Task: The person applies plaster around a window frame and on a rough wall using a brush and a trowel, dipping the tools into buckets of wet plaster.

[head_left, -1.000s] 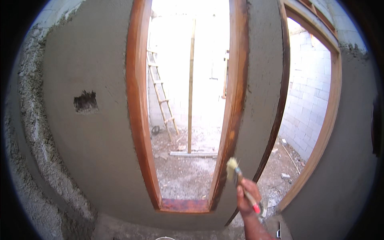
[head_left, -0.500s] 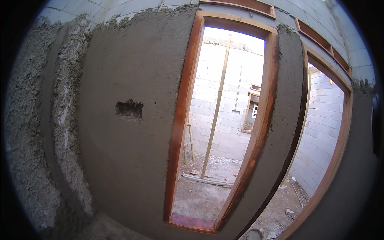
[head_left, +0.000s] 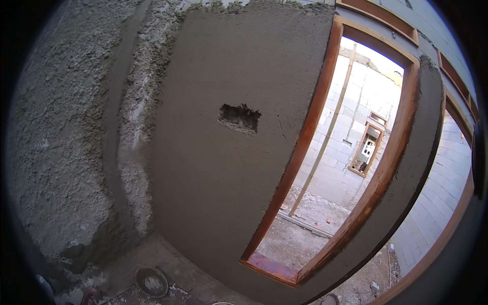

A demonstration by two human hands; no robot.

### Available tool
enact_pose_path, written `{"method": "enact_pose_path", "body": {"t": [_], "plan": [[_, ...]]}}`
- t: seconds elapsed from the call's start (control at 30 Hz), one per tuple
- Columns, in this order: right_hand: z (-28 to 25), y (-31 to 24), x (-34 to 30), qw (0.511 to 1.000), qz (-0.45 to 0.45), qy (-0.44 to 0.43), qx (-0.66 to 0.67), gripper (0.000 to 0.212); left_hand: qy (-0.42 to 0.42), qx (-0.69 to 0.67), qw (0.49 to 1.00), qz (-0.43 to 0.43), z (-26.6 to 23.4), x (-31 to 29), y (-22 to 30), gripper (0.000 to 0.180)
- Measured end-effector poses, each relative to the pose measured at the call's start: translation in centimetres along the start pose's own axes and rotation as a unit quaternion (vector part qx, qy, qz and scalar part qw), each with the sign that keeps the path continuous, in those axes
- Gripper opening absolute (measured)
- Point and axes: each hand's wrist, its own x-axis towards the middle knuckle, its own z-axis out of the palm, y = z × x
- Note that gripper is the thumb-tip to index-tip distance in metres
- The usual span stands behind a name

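Neither my left hand nor my right hand shows in the head view. Ahead stands a wall of smooth grey plaster (head_left: 213, 168) with a rough-edged rectangular hole (head_left: 240, 119) in its upper middle. A reddish-brown wooden frame (head_left: 303, 147) borders a tall opening to the right of that plaster. On the left the wall surface (head_left: 66, 152) is coarse and bumpy, and a smooth vertical strip (head_left: 113, 132) runs down it. Down on the floor near the left corner lies a round dark basin (head_left: 151, 281) with greyish stuff inside.
A second wooden frame (head_left: 447, 234) bounds another opening at the right. Through the first opening I see a bamboo pole (head_left: 328, 127), a pale block wall (head_left: 325, 168) and a small window frame (head_left: 365, 147). Debris litters the floor (head_left: 305, 239). A dark object (head_left: 478, 157) cuts the right edge.
My view has swung left and down, so the wall and frames sit further right. The floor corner with the round basin has come into sight.
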Motion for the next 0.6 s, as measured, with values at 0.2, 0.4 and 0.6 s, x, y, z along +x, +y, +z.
{"method": "enact_pose_path", "body": {"t": [0.2, 0.4, 0.6], "plan": [[0.1, -2.9, -1.7, 0.994, 0.096, 0.047, -0.025, 0.039, 0.004, -0.022, 1.000, 0.000, -0.6, -1.9, -1.1, 0.057], [-5.4, 3.2, 7.6, 0.976, 0.002, 0.108, 0.189, 0.036, 0.032, -0.047, 0.998, 0.003, -1.6, -1.1, -0.3, 0.057], [-41.0, -7.8, 9.7, 0.739, -0.224, 0.525, 0.358, 0.029, 0.063, -0.080, 0.995, 0.010, -1.1, 1.8, 1.9, 0.057]]}}
